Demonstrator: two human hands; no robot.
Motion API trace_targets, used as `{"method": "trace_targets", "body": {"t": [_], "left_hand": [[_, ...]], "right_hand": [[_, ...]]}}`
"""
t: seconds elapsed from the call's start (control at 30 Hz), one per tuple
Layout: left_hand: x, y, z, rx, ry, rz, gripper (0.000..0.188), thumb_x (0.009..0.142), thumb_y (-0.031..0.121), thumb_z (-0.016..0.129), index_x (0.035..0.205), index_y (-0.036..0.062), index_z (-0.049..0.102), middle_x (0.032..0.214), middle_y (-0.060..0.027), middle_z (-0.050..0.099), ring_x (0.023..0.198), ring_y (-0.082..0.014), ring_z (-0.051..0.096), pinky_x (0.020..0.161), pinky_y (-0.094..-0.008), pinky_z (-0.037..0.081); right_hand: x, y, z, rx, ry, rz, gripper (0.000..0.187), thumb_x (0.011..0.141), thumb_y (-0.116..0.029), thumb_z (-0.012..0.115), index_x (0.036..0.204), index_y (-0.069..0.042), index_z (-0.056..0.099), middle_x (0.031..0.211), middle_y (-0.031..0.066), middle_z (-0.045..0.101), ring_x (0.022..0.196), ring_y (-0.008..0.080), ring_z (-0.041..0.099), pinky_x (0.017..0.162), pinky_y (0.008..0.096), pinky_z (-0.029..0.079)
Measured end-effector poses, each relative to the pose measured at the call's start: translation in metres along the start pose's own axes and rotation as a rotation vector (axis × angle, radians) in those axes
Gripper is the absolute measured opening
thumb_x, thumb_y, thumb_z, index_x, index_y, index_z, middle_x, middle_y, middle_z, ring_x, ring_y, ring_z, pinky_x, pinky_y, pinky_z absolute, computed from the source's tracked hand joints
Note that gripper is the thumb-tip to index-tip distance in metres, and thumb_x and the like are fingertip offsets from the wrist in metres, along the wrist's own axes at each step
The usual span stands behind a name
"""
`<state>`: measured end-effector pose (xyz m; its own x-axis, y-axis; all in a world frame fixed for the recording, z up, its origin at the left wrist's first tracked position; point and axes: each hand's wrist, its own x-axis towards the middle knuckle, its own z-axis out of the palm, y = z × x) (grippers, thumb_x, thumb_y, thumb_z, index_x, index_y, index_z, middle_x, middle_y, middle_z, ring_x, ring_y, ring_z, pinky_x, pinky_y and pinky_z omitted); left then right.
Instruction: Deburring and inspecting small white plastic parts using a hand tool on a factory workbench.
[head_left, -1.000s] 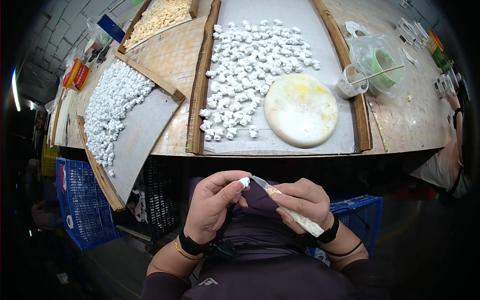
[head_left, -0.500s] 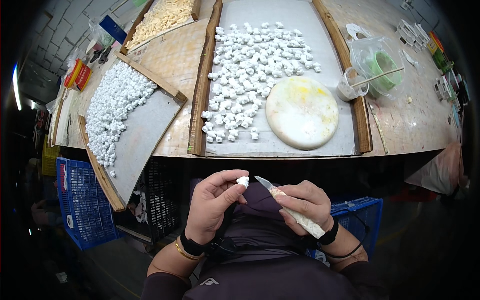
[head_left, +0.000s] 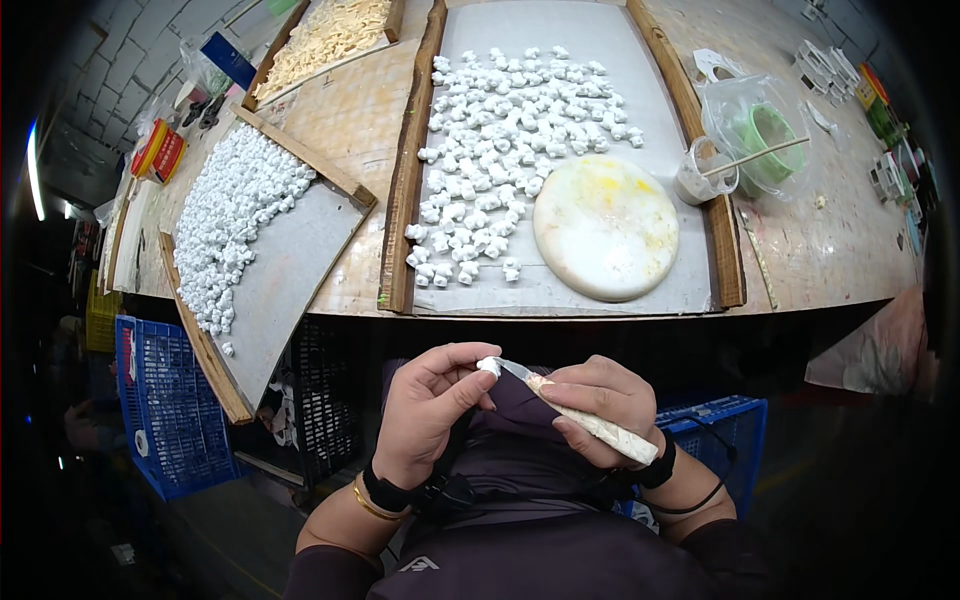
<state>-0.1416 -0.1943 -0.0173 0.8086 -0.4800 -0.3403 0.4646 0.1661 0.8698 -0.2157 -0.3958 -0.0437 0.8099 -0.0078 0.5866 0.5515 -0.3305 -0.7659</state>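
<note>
Pinched between the thumb and fingers of my left hand (head_left: 432, 402) is a small white knobbly piece (head_left: 489, 366). My right hand (head_left: 610, 408) grips a knife (head_left: 600, 428) by its thick pale wrapped handle. The short pointed blade reaches left, and its tip meets the white piece. Both hands are over my lap, in front of the table edge. Many similar white pieces (head_left: 500, 130) lie spread on the tray (head_left: 470, 20) beyond my hands. On that tray's right side rests a round white slab (head_left: 606, 228) with yellow stains.
At left, an angled wood-edged board (head_left: 285, 270) holds a dense heap of white pieces. Farther back sits a box of cream-coloured bits (head_left: 330, 40). A plastic cup (head_left: 704, 172) with a stick stands beside a green bowl (head_left: 772, 140). Blue crates (head_left: 175, 400) stand below the table.
The knife has moved left and slightly down, so its tip has come to the white piece. My left hand stays almost in place.
</note>
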Motion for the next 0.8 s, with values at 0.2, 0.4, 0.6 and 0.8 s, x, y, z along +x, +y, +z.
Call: {"method": "trace_targets", "body": {"t": [0.2, 0.4, 0.6, 0.8], "left_hand": [[0.0011, 0.0017, 0.0015, -0.044, -0.013, -0.032, 0.025, 0.088, 0.005, 0.064, 0.11, -0.0069, 0.062, 0.087, -0.0086, 0.064, 0.072, -0.0104, 0.059, 0.065, -0.0243, 0.053], [0.001, -0.0009, -0.0021, -0.111, -0.047, -0.051, 0.024, 0.09, 0.006, 0.063, 0.11, -0.0055, 0.062, 0.094, -0.0099, 0.066, 0.075, -0.0109, 0.06, 0.067, -0.0238, 0.053], [-0.0001, 0.0033, 0.0035, -0.09, -0.001, -0.053, 0.024, 0.09, 0.008, 0.062, 0.109, -0.007, 0.062, 0.091, -0.0114, 0.065, 0.07, -0.0092, 0.058, 0.064, -0.0254, 0.054], [0.0007, 0.0027, 0.0016, -0.135, -0.025, -0.069, 0.025, 0.091, 0.008, 0.061, 0.11, -0.0075, 0.062, 0.09, -0.0115, 0.065, 0.069, -0.0093, 0.058, 0.064, -0.0253, 0.055]], "right_hand": [[0.002, 0.0008, 0.0002, -0.066, -0.026, -0.075, 0.033, 0.069, -0.002, 0.072, 0.101, -0.005, 0.07, 0.097, 0.0111, 0.068, 0.063, 0.018, 0.06, 0.055, 0.027, 0.048], [0.0028, -0.0035, 0.0024, -0.209, -0.019, -0.102, 0.036, 0.066, 0.003, 0.072, 0.101, -0.006, 0.07, 0.098, 0.0094, 0.068, 0.063, 0.0166, 0.06, 0.054, 0.0249, 0.049], [-0.0011, -0.0015, 0.0006, -0.205, -0.015, -0.125, 0.036, 0.069, 0.001, 0.07, 0.104, -0.007, 0.068, 0.102, 0.0108, 0.067, 0.067, 0.0179, 0.061, 0.056, 0.0263, 0.047], [-0.0042, 0.0007, 0.0043, -0.234, -0.026, -0.177, 0.039, 0.066, 0.004, 0.072, 0.103, -0.009, 0.069, 0.101, 0.009, 0.067, 0.066, 0.0171, 0.061, 0.054, 0.0252, 0.048]]}}
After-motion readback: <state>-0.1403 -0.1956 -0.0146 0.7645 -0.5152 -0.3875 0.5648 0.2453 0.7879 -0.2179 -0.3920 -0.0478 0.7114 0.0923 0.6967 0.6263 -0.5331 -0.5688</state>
